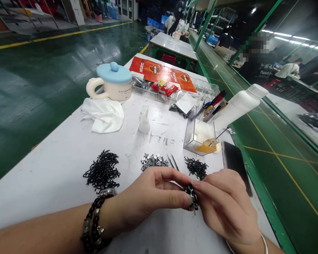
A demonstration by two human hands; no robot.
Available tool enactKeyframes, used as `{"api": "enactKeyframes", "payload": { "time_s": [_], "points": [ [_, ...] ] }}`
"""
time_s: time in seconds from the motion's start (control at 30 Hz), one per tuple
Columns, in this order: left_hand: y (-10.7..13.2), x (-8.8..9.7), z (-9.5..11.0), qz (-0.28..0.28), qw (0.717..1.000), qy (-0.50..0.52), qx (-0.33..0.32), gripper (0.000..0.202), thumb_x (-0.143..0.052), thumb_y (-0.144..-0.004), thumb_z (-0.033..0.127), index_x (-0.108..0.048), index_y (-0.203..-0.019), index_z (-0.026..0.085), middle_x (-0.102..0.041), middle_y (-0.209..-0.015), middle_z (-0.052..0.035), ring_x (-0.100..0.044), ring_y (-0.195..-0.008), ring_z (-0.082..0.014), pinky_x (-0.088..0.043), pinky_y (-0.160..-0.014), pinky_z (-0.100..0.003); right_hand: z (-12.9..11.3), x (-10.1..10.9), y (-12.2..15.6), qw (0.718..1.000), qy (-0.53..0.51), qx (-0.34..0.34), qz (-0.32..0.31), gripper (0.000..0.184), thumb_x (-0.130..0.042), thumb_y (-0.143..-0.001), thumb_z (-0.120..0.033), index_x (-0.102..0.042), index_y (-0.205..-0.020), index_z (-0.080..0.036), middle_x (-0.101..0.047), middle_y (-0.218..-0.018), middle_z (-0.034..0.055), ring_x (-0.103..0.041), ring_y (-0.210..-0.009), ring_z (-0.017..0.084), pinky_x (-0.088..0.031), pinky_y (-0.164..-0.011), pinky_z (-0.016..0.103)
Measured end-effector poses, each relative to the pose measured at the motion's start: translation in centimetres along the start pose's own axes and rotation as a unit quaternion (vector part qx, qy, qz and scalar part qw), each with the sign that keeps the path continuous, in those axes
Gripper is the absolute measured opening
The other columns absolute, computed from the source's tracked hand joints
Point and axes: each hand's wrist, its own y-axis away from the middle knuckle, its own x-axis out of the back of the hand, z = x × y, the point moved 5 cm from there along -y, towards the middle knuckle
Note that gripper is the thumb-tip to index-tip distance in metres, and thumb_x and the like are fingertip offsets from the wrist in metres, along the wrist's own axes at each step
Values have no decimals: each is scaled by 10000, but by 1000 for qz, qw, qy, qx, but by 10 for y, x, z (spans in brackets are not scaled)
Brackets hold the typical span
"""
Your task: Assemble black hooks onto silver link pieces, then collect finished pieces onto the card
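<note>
- Lying on the white table (pixel 50 197) just ahead of the hands: a large heap of small black metal parts (pixel 102 171), a heap of silver metal parts (pixel 154 161), a smaller black heap (pixel 196 167).
- Tweezers (pixel 172 161) lie between the silver heap and the smaller black heap, their far end just past the left fingers.
- Further up: clear acrylic box (pixel 190 141) holding a big white squeeze bottle (pixel 237 107), tilted over its edge, plus pens (pixel 212 106). Phone (pixel 234 165) lies beside the box, at the table edge.
- Also there: small white bottle (pixel 144 122), white cloth (pixel 103 114), mug with blue lid (pixel 110 81), orange printed card sheet (pixel 161 74), clear plastic bags (pixel 185 104).
- Left hand (pixel 151 197): fingers closed, pinching small black metal piece (pixel 191 198). Beaded bracelet (pixel 95 220) on wrist.
- Right hand (pixel 225 206): fingers also closed on same piece, from the other side. Bangle (pixel 263 244) on wrist.
- Piece sits between both hands, above the table's near part; exact shape partly hidden by fingers.
- Room: glossy green floor (pixel 42 70) with yellow lines, second table (pixel 172 46) beyond, co-worker (pixel 176 24) at its far end.
</note>
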Motion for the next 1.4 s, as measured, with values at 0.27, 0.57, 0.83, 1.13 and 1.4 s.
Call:
{"api": "enactKeyframes", "payload": {
  "time_s": [0.27,0.57,0.83,1.13,1.4],
  "points": [
    [-2,2,1,15,1000,-7,3,225,-735,-705,145,-651,-912,121,-704,-780,-31,-643,-741,-99,-484,-733,-210,2,-5,-4,999,15,31,7,131,-548,-764,5,-597,-854,-76,-544,-749,55,-492,-691,142,-401,-614,322],
    [-2,5,5,37,999,-14,-1,251,-755,-690,168,-648,-913,128,-704,-778,-27,-641,-734,-95,-477,-726,-205,8,-7,-4,1000,-11,-5,5,175,-573,-751,3,-607,-900,-84,-562,-777,52,-522,-717,138,-405,-624,315],
    [-2,7,4,49,998,-32,2,260,-765,-677,182,-664,-914,146,-701,-779,-16,-638,-742,-92,-472,-724,-196,8,-10,-2,1000,20,14,4,161,-525,-763,-19,-547,-900,-101,-523,-780,49,-495,-695,145,-382,-619,330],
    [-1,5,4,80,992,-91,30,233,-766,-668,196,-677,-882,166,-685,-703,15,-605,-671,-66,-445,-635,-158,9,-11,-1,997,71,34,-5,191,-482,-700,1,-512,-823,-142,-439,-694,10,-450,-637,130,-257,-549,315],
    [-1,6,1,59,993,-87,48,254,-769,-657,205,-676,-889,160,-681,-738,-6,-613,-715,-103,-466,-691,-210,9,-7,-3,995,75,51,-40,166,-477,-724,-23,-526,-807,-157,-335,-581,-26,-421,-551,121,-131,-522,309]
  ]
}}
